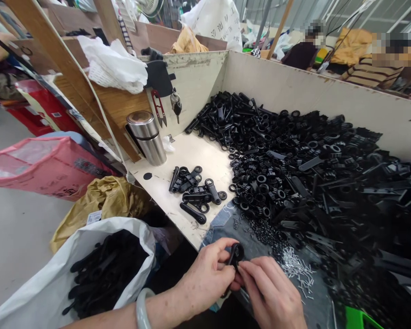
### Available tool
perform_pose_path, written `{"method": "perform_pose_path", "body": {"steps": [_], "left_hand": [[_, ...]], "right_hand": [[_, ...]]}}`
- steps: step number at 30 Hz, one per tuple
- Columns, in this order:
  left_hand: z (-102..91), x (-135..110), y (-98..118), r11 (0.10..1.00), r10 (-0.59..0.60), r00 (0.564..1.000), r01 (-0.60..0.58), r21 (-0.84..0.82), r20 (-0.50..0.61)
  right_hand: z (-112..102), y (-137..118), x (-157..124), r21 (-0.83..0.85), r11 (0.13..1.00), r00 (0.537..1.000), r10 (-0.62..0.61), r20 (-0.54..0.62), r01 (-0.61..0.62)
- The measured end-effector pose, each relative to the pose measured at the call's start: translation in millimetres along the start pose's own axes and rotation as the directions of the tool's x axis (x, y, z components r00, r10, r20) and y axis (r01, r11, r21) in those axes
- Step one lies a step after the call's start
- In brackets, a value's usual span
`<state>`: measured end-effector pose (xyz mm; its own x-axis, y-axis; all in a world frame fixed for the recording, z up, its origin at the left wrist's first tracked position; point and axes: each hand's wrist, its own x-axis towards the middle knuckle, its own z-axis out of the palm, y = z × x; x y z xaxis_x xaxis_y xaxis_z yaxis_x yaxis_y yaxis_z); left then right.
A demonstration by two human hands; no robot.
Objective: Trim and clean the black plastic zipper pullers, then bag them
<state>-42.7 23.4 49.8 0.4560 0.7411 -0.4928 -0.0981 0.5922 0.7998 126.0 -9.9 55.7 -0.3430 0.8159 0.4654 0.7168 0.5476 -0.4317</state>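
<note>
My left hand [208, 274] and my right hand [270, 292] meet at the front edge of the workbench, both pinched on one small black plastic part [235, 254]. A pale bangle sits on my left wrist. The hands are over a piece of denim cloth [222, 219] laid on the bench. Just beyond them lies a small group of assembled black parts [195, 192]. A huge heap of loose black plastic parts [311, 173] fills the walled bench to the right. Small silver pins [297, 269] are scattered next to my right hand.
A steel flask [147, 137] stands at the bench's back left, with snips and keys hanging on the wall [294, 91] behind it. A white bag [99, 269] of black parts sits at lower left beside a pink bag [44, 164]. Two people sit beyond the far wall.
</note>
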Motion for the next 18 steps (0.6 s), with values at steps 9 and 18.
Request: {"method": "perform_pose_path", "body": {"steps": [9, 18], "left_hand": [[-7.4, -1, -10, 0.993, 0.073, 0.997, -0.073, 0.096, 0.004], [-18.5, 6, -14, 0.989, 0.093, 0.988, -0.077, 0.129, -0.123]], "right_hand": [[5, 0, 1, -0.053, 0.998, 0.993, -0.033, 0.11, 0.039], [21, 10, 23, -0.085, 0.996, 0.967, -0.005, 0.256, 0.027]]}}
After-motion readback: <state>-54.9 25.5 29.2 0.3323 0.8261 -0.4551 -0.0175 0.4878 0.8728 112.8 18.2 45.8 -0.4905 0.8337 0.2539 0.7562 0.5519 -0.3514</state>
